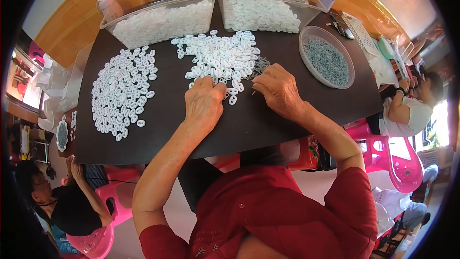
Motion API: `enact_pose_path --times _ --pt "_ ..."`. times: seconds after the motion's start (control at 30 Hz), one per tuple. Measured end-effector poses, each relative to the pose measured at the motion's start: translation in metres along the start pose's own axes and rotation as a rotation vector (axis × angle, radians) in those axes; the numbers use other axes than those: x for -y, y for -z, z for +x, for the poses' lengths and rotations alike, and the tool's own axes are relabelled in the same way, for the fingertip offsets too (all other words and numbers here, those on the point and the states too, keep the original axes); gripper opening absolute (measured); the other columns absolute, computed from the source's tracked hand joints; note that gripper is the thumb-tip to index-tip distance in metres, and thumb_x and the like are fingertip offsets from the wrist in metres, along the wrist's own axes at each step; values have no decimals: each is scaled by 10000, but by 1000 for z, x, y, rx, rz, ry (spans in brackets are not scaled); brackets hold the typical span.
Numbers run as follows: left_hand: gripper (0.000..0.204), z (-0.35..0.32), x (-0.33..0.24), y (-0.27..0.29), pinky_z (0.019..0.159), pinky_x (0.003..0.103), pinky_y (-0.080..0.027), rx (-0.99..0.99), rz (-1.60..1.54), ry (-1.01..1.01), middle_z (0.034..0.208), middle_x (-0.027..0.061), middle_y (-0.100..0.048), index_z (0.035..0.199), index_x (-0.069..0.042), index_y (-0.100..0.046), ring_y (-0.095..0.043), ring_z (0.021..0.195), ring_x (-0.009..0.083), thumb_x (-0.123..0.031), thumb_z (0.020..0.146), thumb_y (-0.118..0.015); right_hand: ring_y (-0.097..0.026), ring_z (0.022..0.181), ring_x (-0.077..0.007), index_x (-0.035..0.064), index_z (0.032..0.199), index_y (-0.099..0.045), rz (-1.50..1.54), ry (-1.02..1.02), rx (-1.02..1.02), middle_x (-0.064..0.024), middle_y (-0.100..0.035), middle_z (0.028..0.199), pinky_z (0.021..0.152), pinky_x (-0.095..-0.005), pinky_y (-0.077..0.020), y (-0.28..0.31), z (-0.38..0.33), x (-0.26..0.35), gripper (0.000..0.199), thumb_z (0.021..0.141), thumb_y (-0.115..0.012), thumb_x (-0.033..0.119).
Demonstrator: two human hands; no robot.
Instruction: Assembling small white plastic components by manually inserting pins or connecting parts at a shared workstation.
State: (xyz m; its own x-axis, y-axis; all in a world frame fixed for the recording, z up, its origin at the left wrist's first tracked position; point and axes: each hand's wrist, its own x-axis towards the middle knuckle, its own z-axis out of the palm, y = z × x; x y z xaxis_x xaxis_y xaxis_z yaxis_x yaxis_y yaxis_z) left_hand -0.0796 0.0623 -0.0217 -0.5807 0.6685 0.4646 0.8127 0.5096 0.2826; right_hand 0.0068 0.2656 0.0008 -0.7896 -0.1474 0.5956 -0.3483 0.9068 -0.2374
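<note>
My left hand [204, 101] rests at the near edge of a heap of small white oval plastic pieces [223, 53], each with two holes. Its fingers are curled closed, and whatever they hold is hidden under them. To its right, my right hand [280, 92] is pinched, with the tip of a small grey metal screw [253, 92] showing below the fingertips. A little pile of grey screws [260, 64] lies just beyond that hand, against the white heap. Between my hands a few loose white pieces [233, 100] lie on the dark table [177, 139].
Another spread of white pieces [120, 91] covers the table's left. Two clear bins [165, 7] of white pieces stand at the back. A round tub [303, 52] of grey screws sits at right, near pliers [338, 25]. Seated people [72, 206] are at left and right.
</note>
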Motion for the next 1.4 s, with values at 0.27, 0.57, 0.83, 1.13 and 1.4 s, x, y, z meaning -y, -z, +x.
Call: enact_pose_path --times 0.27,0.57,0.83,1.13,1.4 --pt "158 1 -3 6 660 384 -465 9 -63 34 774 88 -547 846 -66 -658 -574 790 275 -67 697 -710 -548 727 -258 40 819 -653 43 -50 16 -74 -559 723 622 -359 -451 3 -7 1 150 684 -711 7" --pt "187 -3 2 2 632 385 -468 -67 -58 -25 779 96 -550 838 -29 -624 -569 773 273 -8 666 -694 -504 721 -248 57 765 -602 -36 119 112 -59 -508 732 607 -349 -416 -7 -10 -5 145 651 -637 -26" --pt "214 -7 8 7 600 363 -457 -168 -164 10 720 75 -556 813 -46 -630 -577 703 257 10 635 -735 -486 735 -270 45 774 -500 -183 255 165 -107 -486 765 657 -355 -404 -4 -4 4 184 642 -587 -50" --pt "140 -11 20 14 593 297 -460 -229 -207 64 726 63 -613 762 -36 -637 -591 652 202 25 668 -721 -505 713 -298 22 813 -527 -5 119 75 -114 -512 741 651 -374 -429 -12 -5 7 108 758 -584 -51" --pt "188 -29 9 37 632 197 -434 -115 -1127 541 786 -12 -595 927 -1 -688 -519 699 50 25 743 -713 -553 706 -250 23 877 -598 180 -68 5 -100 -564 804 624 -339 -454 -5 4 30 115 776 -624 -24"
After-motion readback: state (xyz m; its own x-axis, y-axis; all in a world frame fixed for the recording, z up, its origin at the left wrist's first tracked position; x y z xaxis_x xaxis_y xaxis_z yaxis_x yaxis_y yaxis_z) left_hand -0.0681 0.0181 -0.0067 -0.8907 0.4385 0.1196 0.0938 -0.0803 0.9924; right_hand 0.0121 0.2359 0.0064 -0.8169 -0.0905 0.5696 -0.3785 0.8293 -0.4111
